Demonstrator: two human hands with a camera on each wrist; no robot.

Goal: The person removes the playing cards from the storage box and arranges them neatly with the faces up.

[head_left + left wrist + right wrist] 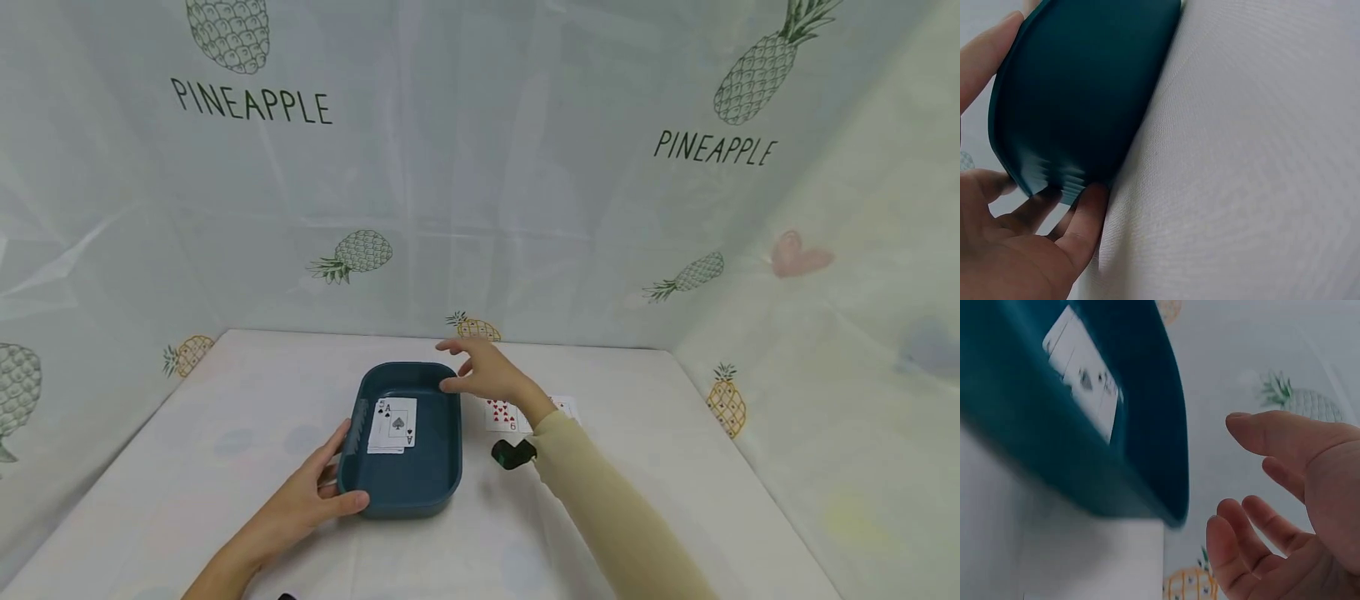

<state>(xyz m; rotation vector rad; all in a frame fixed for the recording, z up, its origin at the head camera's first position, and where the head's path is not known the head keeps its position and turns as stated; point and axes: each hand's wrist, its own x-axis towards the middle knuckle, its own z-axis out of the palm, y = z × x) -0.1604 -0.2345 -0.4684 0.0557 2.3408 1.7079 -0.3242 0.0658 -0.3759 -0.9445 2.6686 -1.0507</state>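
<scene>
A dark blue rectangular tray (427, 483) stands on the table. In its left half lie several overlapping playing cards (397, 423), an ace of spades on top. My left hand (303, 500) holds the tray's near left corner, thumb at the near rim and fingers against the left wall; the left wrist view shows the fingertips low on that wall (1079, 106). Over the tray's far right corner is my right hand (487, 371), its fingers spread and nothing between them. In the right wrist view that hand (1291, 506) is apart from the tray's rim.
Right of the tray, face-up red-suit cards (501, 417) lie on the white-covered table (645, 467), partly hidden by the right wrist. A small dark device (513, 454) shows beside the right sleeve. A pineapple-print sheet (480, 167) hangs behind the table and along its sides.
</scene>
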